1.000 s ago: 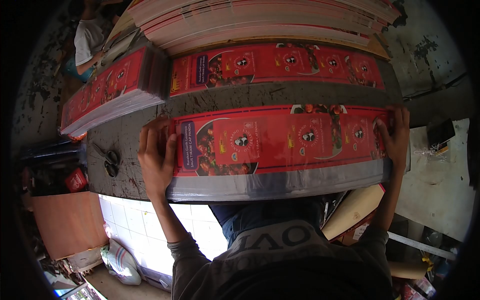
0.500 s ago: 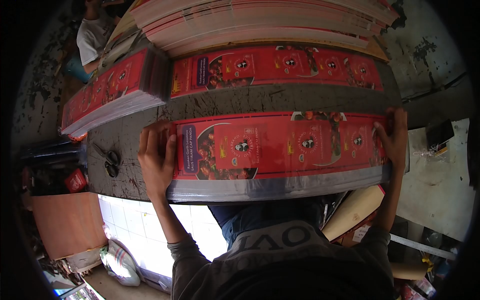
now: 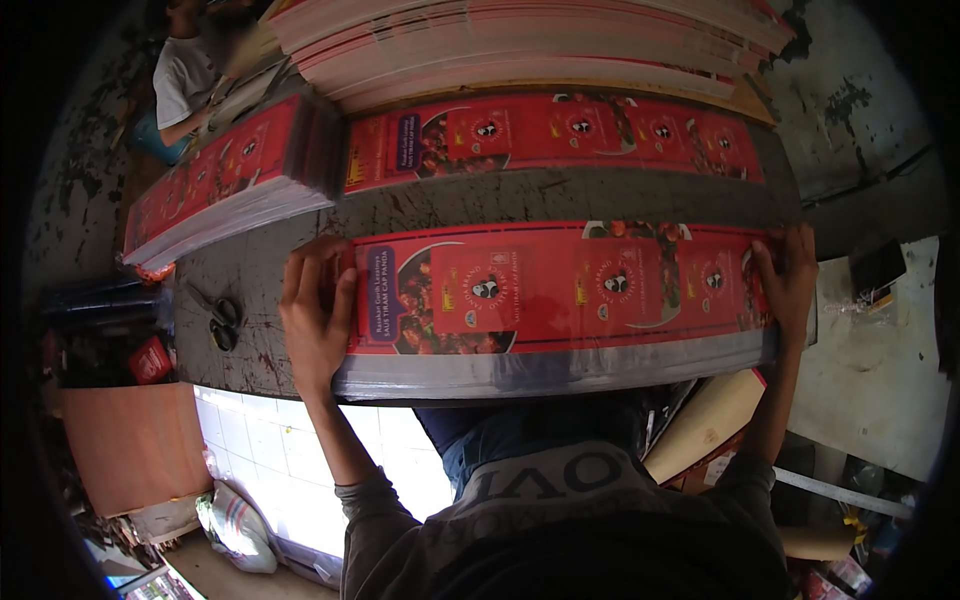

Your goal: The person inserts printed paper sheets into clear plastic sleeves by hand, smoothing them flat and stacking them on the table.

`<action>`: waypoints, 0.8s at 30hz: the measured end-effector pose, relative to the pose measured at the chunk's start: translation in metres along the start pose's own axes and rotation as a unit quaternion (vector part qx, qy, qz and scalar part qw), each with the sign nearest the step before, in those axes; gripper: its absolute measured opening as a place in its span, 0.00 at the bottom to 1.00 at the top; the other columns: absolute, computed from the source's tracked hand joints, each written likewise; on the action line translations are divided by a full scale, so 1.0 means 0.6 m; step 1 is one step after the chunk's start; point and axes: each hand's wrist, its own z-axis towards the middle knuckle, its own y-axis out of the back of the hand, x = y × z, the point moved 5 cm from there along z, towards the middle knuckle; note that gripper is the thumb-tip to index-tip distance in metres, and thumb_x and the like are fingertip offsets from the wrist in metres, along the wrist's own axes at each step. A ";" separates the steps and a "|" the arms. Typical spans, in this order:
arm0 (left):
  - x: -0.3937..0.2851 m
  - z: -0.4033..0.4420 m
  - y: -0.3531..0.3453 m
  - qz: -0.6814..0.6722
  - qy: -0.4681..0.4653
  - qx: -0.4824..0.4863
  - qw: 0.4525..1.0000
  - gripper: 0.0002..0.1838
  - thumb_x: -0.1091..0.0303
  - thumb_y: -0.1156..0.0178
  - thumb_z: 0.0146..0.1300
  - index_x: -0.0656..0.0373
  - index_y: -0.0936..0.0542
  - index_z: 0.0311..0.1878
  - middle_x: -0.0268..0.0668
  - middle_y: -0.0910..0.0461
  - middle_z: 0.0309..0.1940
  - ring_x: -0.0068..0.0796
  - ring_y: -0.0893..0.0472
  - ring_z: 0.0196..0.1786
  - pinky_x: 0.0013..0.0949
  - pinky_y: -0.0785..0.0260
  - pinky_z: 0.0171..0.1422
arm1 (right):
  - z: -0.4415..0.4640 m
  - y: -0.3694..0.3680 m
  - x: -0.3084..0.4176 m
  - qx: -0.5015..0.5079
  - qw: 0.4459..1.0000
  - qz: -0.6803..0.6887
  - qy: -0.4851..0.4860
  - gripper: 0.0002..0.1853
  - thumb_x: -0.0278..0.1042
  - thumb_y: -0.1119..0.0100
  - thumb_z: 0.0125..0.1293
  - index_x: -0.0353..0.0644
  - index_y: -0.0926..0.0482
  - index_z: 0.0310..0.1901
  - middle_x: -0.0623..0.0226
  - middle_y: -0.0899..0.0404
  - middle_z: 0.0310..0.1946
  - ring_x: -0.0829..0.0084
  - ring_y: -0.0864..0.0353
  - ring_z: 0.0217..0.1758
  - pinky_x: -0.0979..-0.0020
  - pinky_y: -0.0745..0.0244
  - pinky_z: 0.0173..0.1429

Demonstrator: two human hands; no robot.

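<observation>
A long red printed strip [image 3: 560,290] with food pictures and panda logos lies on top of a stack of clear plastic sheets [image 3: 560,370] along the table's front edge. My left hand [image 3: 318,305] grips the left end, its thumb along the edge and its fingers curled at the far corner. At the opposite end, my right hand [image 3: 790,275] has its thumb on the red surface and its fingers around the outer side. Both hands are closed on the strip's ends. What lies under the fingers is hidden.
Dark-handled scissors [image 3: 222,318] lie left of my left hand on the scratched table [image 3: 260,260]. Behind are another red strip [image 3: 560,135], a plastic-wrapped stack of red prints [image 3: 225,180] and a tall pile of sheets [image 3: 520,45]. A person [image 3: 185,85] sits at the far left.
The red strip's left end has shifted slightly to the right along with my left hand. My right hand sits slightly lower. The other person's arm has moved.
</observation>
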 end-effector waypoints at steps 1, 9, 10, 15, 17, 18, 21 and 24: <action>0.001 0.000 -0.001 -0.006 0.000 -0.001 1.000 0.10 0.71 0.45 0.59 0.58 0.24 0.45 0.41 0.25 0.44 0.38 0.20 0.41 0.36 0.28 0.42 | -0.001 -0.001 -0.001 -0.005 1.000 0.006 -0.002 0.13 0.33 0.37 0.52 0.35 0.28 0.33 0.56 0.33 0.30 0.55 0.30 0.34 0.63 0.35 0.38; 0.002 -0.001 0.003 -0.019 -0.002 -0.002 1.000 0.10 0.72 0.45 0.58 0.60 0.24 0.43 0.42 0.25 0.42 0.40 0.22 0.41 0.37 0.29 0.43 | -0.002 0.003 0.006 0.001 1.000 0.002 -0.004 0.14 0.32 0.39 0.54 0.35 0.28 0.39 0.55 0.30 0.34 0.55 0.29 0.38 0.62 0.34 0.42; 0.002 -0.002 0.003 -0.019 0.005 0.004 1.000 0.10 0.73 0.45 0.57 0.60 0.25 0.44 0.42 0.25 0.42 0.40 0.22 0.41 0.37 0.29 0.43 | -0.004 0.001 -0.002 0.010 0.999 0.025 -0.026 0.15 0.33 0.39 0.53 0.36 0.28 0.40 0.54 0.30 0.35 0.55 0.29 0.40 0.62 0.34 0.43; 0.003 0.000 0.007 -0.040 0.002 0.004 0.999 0.12 0.74 0.44 0.56 0.62 0.26 0.45 0.43 0.26 0.42 0.42 0.23 0.43 0.37 0.31 0.44 | -0.001 -0.005 -0.015 0.012 0.999 0.021 -0.039 0.19 0.33 0.37 0.51 0.35 0.30 0.41 0.55 0.31 0.37 0.55 0.29 0.39 0.63 0.34 0.44; 0.000 0.001 0.008 -0.037 0.000 0.020 0.999 0.13 0.73 0.44 0.55 0.62 0.26 0.45 0.44 0.26 0.43 0.43 0.24 0.46 0.38 0.32 0.47 | 0.002 -0.003 -0.011 0.017 0.998 0.031 -0.050 0.18 0.33 0.36 0.50 0.36 0.30 0.41 0.55 0.31 0.36 0.56 0.30 0.38 0.62 0.34 0.43; 0.000 0.000 0.009 -0.038 -0.002 0.017 0.999 0.13 0.73 0.44 0.55 0.62 0.26 0.45 0.44 0.26 0.43 0.43 0.24 0.46 0.38 0.32 0.47 | 0.002 -0.003 -0.010 0.029 0.996 0.041 -0.070 0.18 0.33 0.36 0.49 0.36 0.31 0.40 0.56 0.32 0.35 0.56 0.30 0.38 0.62 0.34 0.42; -0.001 0.003 0.006 -0.050 0.006 0.023 0.998 0.13 0.73 0.44 0.55 0.62 0.26 0.45 0.44 0.27 0.43 0.44 0.25 0.47 0.38 0.33 0.49 | 0.004 -0.001 -0.005 0.032 0.997 0.042 -0.059 0.18 0.33 0.36 0.48 0.35 0.33 0.36 0.56 0.35 0.31 0.56 0.34 0.35 0.61 0.37 0.39; -0.001 0.002 0.007 -0.039 0.022 0.031 0.999 0.13 0.72 0.44 0.55 0.62 0.26 0.45 0.43 0.27 0.43 0.44 0.26 0.46 0.38 0.33 0.49 | 0.009 -0.004 0.000 0.037 0.999 0.026 -0.016 0.17 0.33 0.37 0.48 0.35 0.34 0.33 0.56 0.37 0.28 0.55 0.36 0.34 0.60 0.39 0.38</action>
